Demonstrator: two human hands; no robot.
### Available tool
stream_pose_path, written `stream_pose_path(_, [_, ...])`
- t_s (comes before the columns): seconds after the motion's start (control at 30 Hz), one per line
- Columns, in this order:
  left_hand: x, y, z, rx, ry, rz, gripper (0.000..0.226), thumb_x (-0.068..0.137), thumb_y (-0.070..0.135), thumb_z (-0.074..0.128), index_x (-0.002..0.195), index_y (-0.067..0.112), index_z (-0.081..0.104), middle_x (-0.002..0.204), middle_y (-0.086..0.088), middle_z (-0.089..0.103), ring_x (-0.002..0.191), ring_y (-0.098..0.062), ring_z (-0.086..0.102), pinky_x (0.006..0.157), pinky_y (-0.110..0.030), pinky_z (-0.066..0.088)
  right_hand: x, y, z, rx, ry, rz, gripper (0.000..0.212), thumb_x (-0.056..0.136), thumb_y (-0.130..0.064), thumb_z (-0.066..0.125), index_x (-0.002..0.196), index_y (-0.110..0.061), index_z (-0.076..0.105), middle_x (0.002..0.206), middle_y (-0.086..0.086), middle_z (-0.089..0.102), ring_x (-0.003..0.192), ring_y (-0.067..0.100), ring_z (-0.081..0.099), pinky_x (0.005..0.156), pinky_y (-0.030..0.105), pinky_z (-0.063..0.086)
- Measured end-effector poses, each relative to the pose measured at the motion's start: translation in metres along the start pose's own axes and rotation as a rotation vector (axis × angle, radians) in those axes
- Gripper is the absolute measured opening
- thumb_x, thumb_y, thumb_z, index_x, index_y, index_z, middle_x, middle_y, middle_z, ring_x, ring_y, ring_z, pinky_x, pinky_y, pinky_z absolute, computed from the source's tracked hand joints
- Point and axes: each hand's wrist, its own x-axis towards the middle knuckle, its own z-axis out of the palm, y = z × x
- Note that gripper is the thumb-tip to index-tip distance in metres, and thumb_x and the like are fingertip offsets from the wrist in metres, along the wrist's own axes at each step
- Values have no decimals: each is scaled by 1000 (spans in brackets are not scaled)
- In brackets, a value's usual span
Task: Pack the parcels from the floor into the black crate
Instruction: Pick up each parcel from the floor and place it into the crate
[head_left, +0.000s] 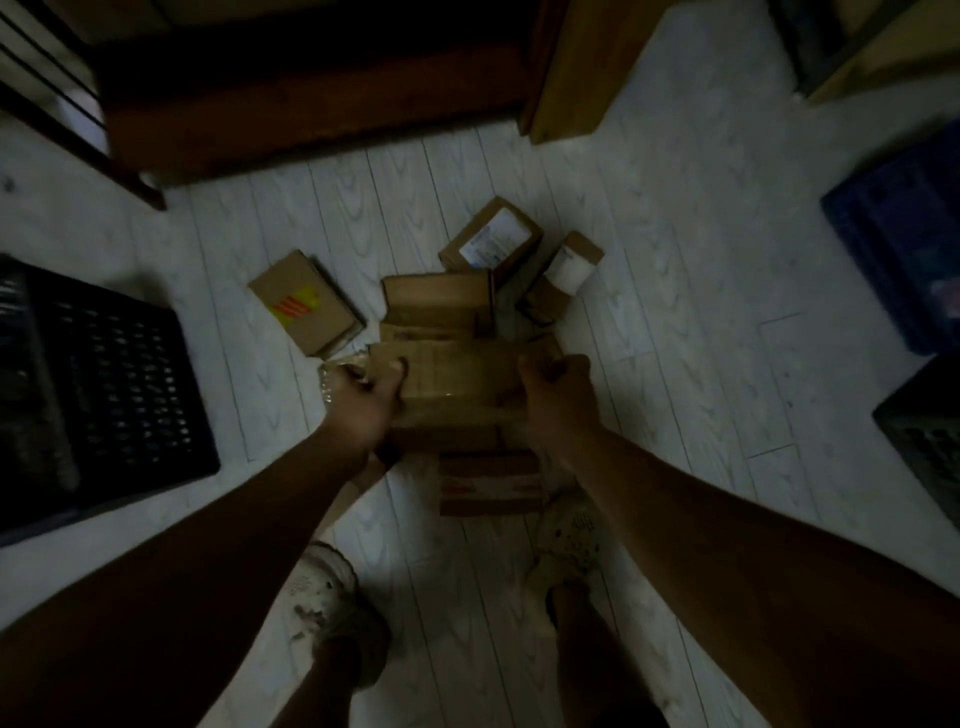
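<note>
The brown parcel (457, 379) was held just above the pile on the floor (675, 260). The left hand (363, 400) was clamped on its left end and the right hand (558, 395) curled round its right end. Around it lay an open box (436, 306) just behind, a red-taped parcel (488, 483) below, a yellow-labelled parcel (306, 301) to the left, and 2 white-labelled parcels (493, 239) further back. The black crate (119, 364) stood apart on the left, and a blue crate (904, 244) far right.

Black crate (130, 374) partly off left edge, blue crate (904, 249) off right edge, red-marked parcel (488, 488) half under carton (457, 379), label (493, 236) illegible.
</note>
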Motion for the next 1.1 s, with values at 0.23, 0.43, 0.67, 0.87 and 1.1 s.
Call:
stream_pose_path(0.23, [-116,139,-117,2,17,163,38,95,47,43,119,17,44,104,-4,60,95,-23,60,81,-42,54,-152,-157,-21,73,-51,-278,64,93,-20,58,148,-22,26,138,7,46,115,24,52,88,30,44])
stream_pose_path(0.43, [-230,219,-199,-69,42,368,28,95,42,45,111,20,39,107,-6,54,104,-29,55,86,-54,52,-282,-230,-30,87,37,-494,33,88,-31,65,116,-18,54,116,6,53,107,25,55,86,39,51])
stream_pose_path(0.67, [-352,245,-266,-108,73,515,46,89,18,57,132,18,42,119,-10,56,91,-21,58,71,-40,53,-395,-270,-38,108,6,-594,51,83,-23,67,127,-29,42,132,5,45,113,25,51,89,36,49])
stream_pose_path(0.87, [-444,230,-326,-149,57,550,51,89,15,60,128,36,34,105,-2,55,91,-26,63,63,-43,57,-482,-274,-42,21,-98,-744,86,80,-13,70,150,-24,21,144,5,26,125,23,39,100,28,34])
stream_pose_path(1.1, [-502,221,-417,-135,74,677,51,89,10,59,133,28,40,118,-8,56,90,-23,65,64,-37,59,-555,-273,-4,232,-511,-653,49,81,-23,72,127,-21,55,120,6,66,106,24,65,97,47,50])
